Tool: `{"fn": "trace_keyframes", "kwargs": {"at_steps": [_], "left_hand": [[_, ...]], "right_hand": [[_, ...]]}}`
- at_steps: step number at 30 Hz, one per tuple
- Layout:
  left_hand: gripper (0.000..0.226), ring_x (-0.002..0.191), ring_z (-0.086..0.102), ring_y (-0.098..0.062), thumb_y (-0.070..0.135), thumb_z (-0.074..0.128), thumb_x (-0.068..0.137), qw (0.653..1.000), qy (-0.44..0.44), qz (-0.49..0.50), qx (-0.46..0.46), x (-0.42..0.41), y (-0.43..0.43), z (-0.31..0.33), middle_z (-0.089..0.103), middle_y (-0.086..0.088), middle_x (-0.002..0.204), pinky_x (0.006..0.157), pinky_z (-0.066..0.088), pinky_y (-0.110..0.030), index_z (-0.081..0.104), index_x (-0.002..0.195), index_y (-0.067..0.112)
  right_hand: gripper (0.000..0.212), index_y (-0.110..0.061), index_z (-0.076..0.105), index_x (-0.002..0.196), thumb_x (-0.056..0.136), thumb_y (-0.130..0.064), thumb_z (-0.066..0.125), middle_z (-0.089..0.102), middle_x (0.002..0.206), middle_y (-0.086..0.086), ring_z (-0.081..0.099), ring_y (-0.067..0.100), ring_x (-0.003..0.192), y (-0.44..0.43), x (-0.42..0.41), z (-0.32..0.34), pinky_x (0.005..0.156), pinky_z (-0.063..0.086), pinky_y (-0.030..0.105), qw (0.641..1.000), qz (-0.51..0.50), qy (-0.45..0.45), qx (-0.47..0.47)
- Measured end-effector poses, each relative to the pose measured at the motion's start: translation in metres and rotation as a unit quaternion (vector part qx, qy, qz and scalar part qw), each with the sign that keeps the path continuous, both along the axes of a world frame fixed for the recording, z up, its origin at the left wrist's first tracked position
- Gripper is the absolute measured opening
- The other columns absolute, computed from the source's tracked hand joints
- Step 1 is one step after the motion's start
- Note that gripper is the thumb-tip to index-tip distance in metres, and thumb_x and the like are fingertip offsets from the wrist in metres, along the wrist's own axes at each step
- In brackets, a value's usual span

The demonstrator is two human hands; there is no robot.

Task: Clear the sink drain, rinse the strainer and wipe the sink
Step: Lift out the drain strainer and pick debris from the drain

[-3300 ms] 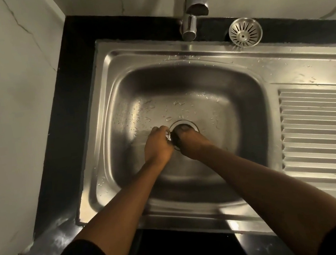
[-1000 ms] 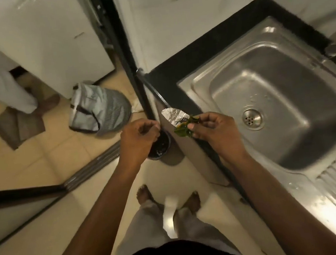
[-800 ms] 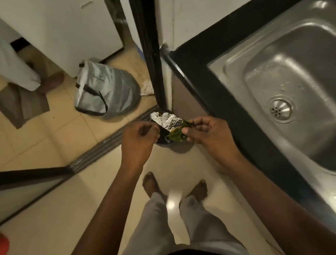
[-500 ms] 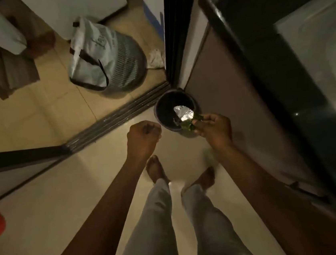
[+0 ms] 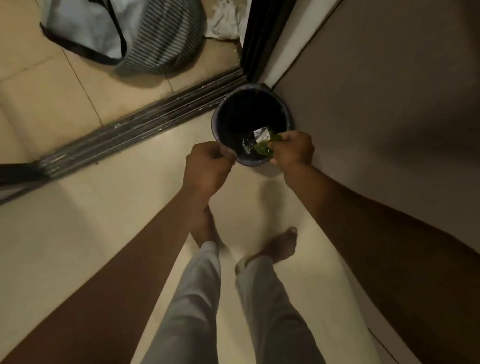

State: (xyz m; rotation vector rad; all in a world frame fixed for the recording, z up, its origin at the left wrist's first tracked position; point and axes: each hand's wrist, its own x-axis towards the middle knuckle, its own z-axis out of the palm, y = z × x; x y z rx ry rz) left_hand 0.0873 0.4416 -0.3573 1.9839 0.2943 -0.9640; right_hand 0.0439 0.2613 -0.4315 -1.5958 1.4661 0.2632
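While the right hand (image 5: 292,149) pinches green scraps (image 5: 262,148) over the bin (image 5: 216,124), left hand (image 5: 208,167) fisted beside it

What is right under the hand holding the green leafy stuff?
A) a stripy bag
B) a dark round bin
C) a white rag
B: the right hand pinches green leafy scraps and a silver foil piece over the open mouth of the dark round bin.

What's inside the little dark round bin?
At the mouth of the dark round bin, the right hand pinches a silver foil scrap and green leafy bit. Deeper down is too dark to see.
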Motion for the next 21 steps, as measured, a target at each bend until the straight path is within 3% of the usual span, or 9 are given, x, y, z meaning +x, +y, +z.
{"fn": "trace_keyframes", "kwargs": {"at_steps": [6, 10, 14, 17, 21], "left_hand": [[0.020, 0.102, 0.073, -0.040, 0.017, 0.063, 0.097, 1.000, 0.019, 0.018, 0.011, -0.009, -0.002, -0.027, 0.079, -0.019, 0.102, 0.093, 0.060, -0.057, 0.077, 0.098, 0.003], [0.020, 0.100, 0.073, -0.039, 0.019, 0.065, 0.098, 1.000, 0.018, 0.016, 0.010, -0.006, -0.002, -0.029, 0.078, -0.019, 0.099, 0.092, 0.060, -0.057, 0.076, 0.096, 0.002], [0.016, 0.100, 0.074, -0.034, 0.021, 0.066, 0.099, 1.000, 0.002, 0.015, 0.009, 0.001, -0.004, -0.026, 0.079, -0.013, 0.099, 0.091, 0.061, -0.052, 0.076, 0.096, 0.008], [0.013, 0.099, 0.074, -0.033, 0.019, 0.066, 0.098, 1.000, -0.003, 0.025, 0.005, 0.005, -0.010, -0.020, 0.079, -0.013, 0.099, 0.091, 0.062, -0.051, 0.077, 0.095, 0.012], [0.015, 0.096, 0.075, -0.030, 0.021, 0.067, 0.099, 1.000, -0.020, 0.021, 0.007, 0.005, -0.018, 0.003, 0.080, -0.011, 0.096, 0.089, 0.062, -0.050, 0.078, 0.096, 0.012]], "right_hand": [[0.025, -0.012, 0.079, 0.105, 0.086, 0.002, 0.075, 0.069, 0.074, -0.006, 0.068, 0.011, 0.060, -0.006, 0.010, -0.035, 0.076, 0.067, 0.046, 1.000, 0.018, 0.001, 0.023], [0.026, -0.012, 0.078, 0.111, 0.089, 0.000, 0.072, 0.073, 0.088, 0.001, 0.071, 0.017, 0.071, -0.009, 0.019, -0.042, 0.083, 0.066, 0.043, 0.998, 0.058, -0.003, 0.029], [0.022, -0.006, 0.076, 0.113, 0.094, 0.003, 0.067, 0.073, 0.102, 0.009, 0.072, 0.024, 0.099, -0.006, 0.025, -0.040, 0.098, 0.061, 0.041, 0.994, 0.101, -0.018, 0.043], [0.026, 0.000, 0.074, 0.116, 0.094, 0.009, 0.063, 0.076, 0.112, 0.016, 0.070, 0.020, 0.096, -0.003, 0.022, -0.027, 0.098, 0.060, 0.040, 0.992, 0.117, -0.034, 0.046], [0.024, -0.006, 0.076, 0.110, 0.093, 0.005, 0.065, 0.078, 0.108, 0.014, 0.075, 0.026, 0.100, 0.008, 0.005, 0.013, 0.095, 0.062, 0.043, 0.994, 0.081, -0.062, 0.029]]}}
